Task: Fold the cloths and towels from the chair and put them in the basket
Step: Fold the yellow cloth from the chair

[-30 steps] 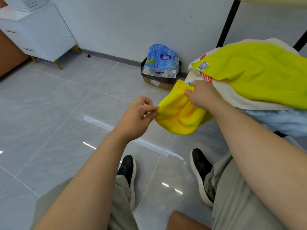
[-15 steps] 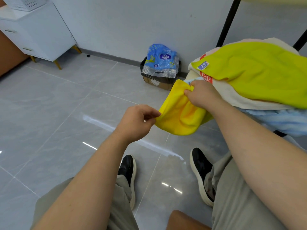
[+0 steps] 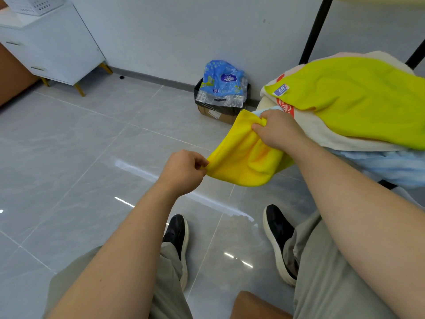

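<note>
You've got the yellow cloth slung in the air between your hands, just left of the towel pile. Left hand pinches its near-left corner, right hand grips the bunched far edge. It looks light, limp and probably slick, so hold it by the corners and keep it taut.

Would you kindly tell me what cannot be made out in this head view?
Head view:
White basket: cut off by the top edge.
Label on the lime towel: print too small.
Pale blue towel: mostly under the cream towel and right forearm.
Yellow cloth: gripped corners hidden inside the left hand and right hand.
</note>
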A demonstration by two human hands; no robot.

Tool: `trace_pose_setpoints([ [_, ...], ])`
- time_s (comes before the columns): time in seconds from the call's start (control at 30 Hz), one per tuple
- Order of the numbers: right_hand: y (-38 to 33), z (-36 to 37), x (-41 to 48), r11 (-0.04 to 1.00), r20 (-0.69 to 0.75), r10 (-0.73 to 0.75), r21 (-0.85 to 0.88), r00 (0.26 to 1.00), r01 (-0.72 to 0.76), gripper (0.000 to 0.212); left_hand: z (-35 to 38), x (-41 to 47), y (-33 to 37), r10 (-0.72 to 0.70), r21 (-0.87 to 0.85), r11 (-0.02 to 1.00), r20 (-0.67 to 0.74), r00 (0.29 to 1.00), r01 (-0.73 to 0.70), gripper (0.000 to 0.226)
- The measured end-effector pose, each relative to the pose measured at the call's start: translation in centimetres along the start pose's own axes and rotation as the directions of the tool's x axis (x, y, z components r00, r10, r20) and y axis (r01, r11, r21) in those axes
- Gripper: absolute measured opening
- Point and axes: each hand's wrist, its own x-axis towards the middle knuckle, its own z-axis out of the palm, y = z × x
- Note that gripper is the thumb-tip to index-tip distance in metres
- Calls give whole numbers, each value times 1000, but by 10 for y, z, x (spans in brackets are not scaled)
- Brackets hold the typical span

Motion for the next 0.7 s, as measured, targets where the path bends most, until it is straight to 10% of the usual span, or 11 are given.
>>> trace_pose_setpoints([
  [0.37, -5, 0, -4, 998, -11, -62, 7, 998, 62, 50, 2, 2, -3, -58, -3, 998, -20, 998, 58, 17],
  [0.57, -20, 3, -18, 968, -14, -248, 35, 969, 248, 29, 5, 5, -13, -176, 30, 984, 103, 979, 174, 59],
  [0.7, -34, 12, -34, 916, 66, -385, -89, 920, 390, 27, 2, 8, -5, -97, -121, 989, -144, 985, 79, 69],
])
